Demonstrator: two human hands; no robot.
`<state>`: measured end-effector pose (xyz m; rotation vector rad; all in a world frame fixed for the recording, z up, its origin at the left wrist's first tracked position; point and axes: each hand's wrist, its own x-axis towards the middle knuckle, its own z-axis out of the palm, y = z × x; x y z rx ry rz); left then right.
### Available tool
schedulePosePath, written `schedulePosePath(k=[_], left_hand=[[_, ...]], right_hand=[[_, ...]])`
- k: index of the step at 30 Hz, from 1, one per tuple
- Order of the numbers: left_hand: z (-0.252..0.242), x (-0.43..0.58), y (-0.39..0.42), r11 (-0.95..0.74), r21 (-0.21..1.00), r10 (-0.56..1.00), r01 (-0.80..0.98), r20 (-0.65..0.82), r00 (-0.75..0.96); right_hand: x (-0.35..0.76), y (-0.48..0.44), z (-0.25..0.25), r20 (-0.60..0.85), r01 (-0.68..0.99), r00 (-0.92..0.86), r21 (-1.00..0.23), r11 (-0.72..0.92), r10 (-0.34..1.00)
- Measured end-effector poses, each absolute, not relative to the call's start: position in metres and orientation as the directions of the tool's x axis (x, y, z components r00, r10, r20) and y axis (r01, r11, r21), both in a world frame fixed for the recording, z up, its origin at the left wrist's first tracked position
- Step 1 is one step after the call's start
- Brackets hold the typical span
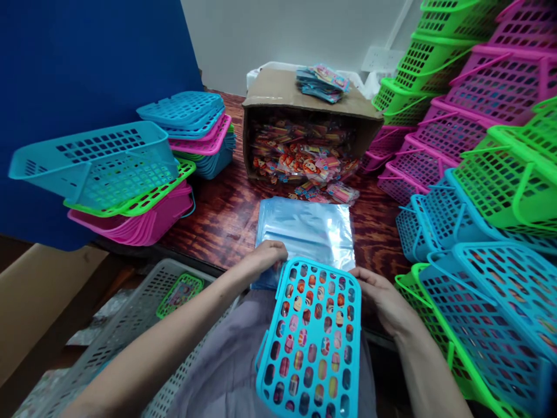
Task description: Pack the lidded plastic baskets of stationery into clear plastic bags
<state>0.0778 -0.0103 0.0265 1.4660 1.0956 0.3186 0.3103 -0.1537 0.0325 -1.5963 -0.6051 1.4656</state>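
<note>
A blue plastic basket [307,337] with a slotted lid lies across my lap, its lid facing up. Colourful printed packets show through the slots. My left hand [268,255] is curled at the lid's far left corner, its fingertips partly hidden. On the far right corner, my right hand [378,293] grips the basket's edge with the thumb and fingers, some of them out of sight below. Just beyond the basket, a stack of clear plastic bags [308,223] lies flat on the wooden table [209,212].
An open cardboard box [265,96] of small packets stands behind the bags, with blue packets [322,84] on top. Stacked baskets [139,215] and lids [185,110] are at left. Tall stacks of filled baskets [474,128] crowd the right. A grey crate [167,270] sits low at left.
</note>
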Motion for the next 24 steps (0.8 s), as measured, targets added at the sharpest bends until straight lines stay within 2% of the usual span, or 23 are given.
schedulePosePath(k=[3, 6, 8, 11, 13, 15, 18, 20, 22, 24], left_hand=[[0.022, 0.081, -0.012, 0.079, 0.888, 0.796, 0.454, -0.330, 0.507], [0.026, 0.077, -0.020, -0.075, 0.879, 0.832, 0.471, -0.205, 0.516], [0.030, 0.071, -0.028, -0.297, 0.818, 0.830, 0.492, -0.033, 0.556], [0.032, 0.062, -0.038, -0.591, 0.629, 0.754, 0.506, 0.206, 0.624], [0.030, 0.058, -0.041, -0.649, 0.577, 0.724, 0.496, 0.266, 0.637], [0.029, 0.057, -0.041, -0.673, 0.575, 0.700, 0.465, 0.291, 0.653], [0.030, 0.058, -0.037, -0.645, 0.644, 0.699, 0.412, 0.279, 0.658], [0.034, 0.061, -0.035, -0.539, 0.753, 0.755, 0.377, 0.233, 0.613], [0.038, 0.065, -0.031, -0.308, 0.900, 0.823, 0.310, 0.088, 0.561], [0.042, 0.069, -0.027, 0.020, 0.970, 0.824, 0.244, -0.154, 0.545]], right_hand=[[0.313, -0.149, 0.032, -0.549, -0.170, 0.183, -0.835, -0.523, 0.816], [0.309, -0.152, 0.031, -0.436, -0.039, 0.269, -0.896, -0.443, 0.859], [0.303, -0.157, 0.032, -0.301, 0.131, 0.356, -0.921, -0.366, 0.885], [0.293, -0.165, 0.035, -0.066, 0.416, 0.453, -0.866, -0.277, 0.889], [0.290, -0.169, 0.036, 0.042, 0.512, 0.450, -0.830, -0.220, 0.892], [0.290, -0.170, 0.036, 0.042, 0.499, 0.436, -0.843, -0.202, 0.899], [0.292, -0.170, 0.037, -0.021, 0.434, 0.446, -0.869, -0.236, 0.895], [0.294, -0.168, 0.038, 0.011, 0.470, 0.426, -0.857, -0.211, 0.905], [0.295, -0.166, 0.039, 0.034, 0.480, 0.393, -0.860, -0.174, 0.919], [0.298, -0.163, 0.040, -0.044, 0.368, 0.380, -0.909, -0.195, 0.924]])
